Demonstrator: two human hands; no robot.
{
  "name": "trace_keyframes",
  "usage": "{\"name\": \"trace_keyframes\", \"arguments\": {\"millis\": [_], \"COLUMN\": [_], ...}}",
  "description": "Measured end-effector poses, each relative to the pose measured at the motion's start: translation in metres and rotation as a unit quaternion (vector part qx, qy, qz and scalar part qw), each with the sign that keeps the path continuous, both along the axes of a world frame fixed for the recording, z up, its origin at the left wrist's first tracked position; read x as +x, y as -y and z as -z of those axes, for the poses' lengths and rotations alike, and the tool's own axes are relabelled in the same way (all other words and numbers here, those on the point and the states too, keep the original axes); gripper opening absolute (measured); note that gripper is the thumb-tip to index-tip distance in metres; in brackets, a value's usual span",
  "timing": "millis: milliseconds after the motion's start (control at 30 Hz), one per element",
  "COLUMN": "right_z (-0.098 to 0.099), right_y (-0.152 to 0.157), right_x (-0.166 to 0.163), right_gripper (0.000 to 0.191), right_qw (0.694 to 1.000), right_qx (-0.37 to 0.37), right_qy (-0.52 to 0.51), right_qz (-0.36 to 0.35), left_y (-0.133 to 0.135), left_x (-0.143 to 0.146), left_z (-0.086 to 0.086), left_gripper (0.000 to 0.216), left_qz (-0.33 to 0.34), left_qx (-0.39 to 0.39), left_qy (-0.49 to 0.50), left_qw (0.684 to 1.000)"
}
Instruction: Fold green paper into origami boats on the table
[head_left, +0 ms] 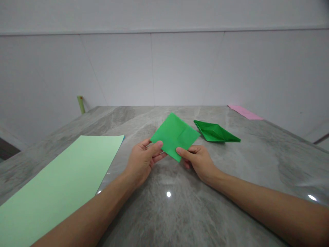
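Note:
A bright green folded paper square (175, 132), turned corner-down, is held up above the table between my two hands. My left hand (144, 159) pinches its left edge, thumb on the front face and fingers behind. Near the bottom corner, my right hand (199, 160) grips the lower right edge with the thumb on top. Some fingertips of both hands are hidden behind the paper. A darker green folded paper boat (216, 132) rests on the table just beyond my right hand, close to the square's right corner.
A large pale green sheet (61, 181) lies at the left, with a blue edge peeking out at its far corner. Pink paper (245, 112) lies at the far right edge of the grey marbled table (177, 219). A yellow-green strip (81, 104) stands by the far left edge.

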State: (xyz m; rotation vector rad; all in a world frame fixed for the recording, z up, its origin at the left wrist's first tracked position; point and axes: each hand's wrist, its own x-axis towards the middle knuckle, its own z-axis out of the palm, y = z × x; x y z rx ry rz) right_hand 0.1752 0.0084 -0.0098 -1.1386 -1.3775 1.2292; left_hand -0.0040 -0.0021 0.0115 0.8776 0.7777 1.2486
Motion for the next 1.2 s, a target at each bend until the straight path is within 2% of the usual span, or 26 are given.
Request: {"name": "trace_keyframes", "arguments": {"millis": [67,133,200,333,500,567,667,733,900,1033,1200], "right_z": [0.002,0.002,0.001,0.001,0.004,0.004,0.003,0.003,0.002,0.001,-0.001], "right_y": [-0.002,-0.002,-0.001,-0.001,-0.002,-0.002,-0.001,-0.001,-0.004,-0.003,-0.002], "right_x": [-0.001,-0.002,-0.002,-0.002,0.001,0.001,0.002,0.002,0.001,0.001,0.001], "right_gripper": [0.052,0.049,0.045,0.040,0.046,0.047,0.047,0.046,0.041,0.048,0.049], "right_qw": [0.999,0.999,0.999,0.999,0.999,0.999,0.998,0.997,0.996,0.996,0.994], "right_qx": [-0.018,-0.026,-0.017,-0.002,-0.035,-0.038,-0.029,-0.026,-0.041,-0.038,-0.052], "right_qy": [-0.033,-0.042,-0.019,0.000,-0.038,-0.035,-0.033,-0.034,-0.051,-0.028,-0.044], "right_qz": [0.018,0.001,-0.023,-0.050,-0.004,-0.016,-0.052,-0.063,-0.055,-0.076,-0.083], "left_y": [0.004,0.009,0.012,0.009,0.005,0.006,0.007,0.007,0.003,0.001,-0.006], "left_x": [0.006,0.012,0.016,0.010,-0.001,0.000,0.002,0.001,-0.009,-0.011,-0.016], "left_z": [0.004,0.010,0.015,0.016,0.008,0.007,0.006,0.005,0.002,0.003,0.003], "left_gripper": [0.034,0.028,0.022,0.024,0.022,0.024,0.032,0.033,0.022,0.029,0.034], "left_qz": [0.072,0.117,0.094,0.004,-0.026,-0.015,0.034,0.047,0.003,-0.047,0.001], "left_qx": [0.011,0.022,0.025,0.026,0.131,0.134,0.086,0.073,0.140,0.150,0.146], "left_qy": [-0.018,-0.078,-0.131,-0.177,-0.264,-0.265,-0.231,-0.239,-0.318,-0.306,-0.297], "left_qw": [0.997,0.990,0.987,0.984,0.955,0.955,0.969,0.967,0.938,0.939,0.944]}}
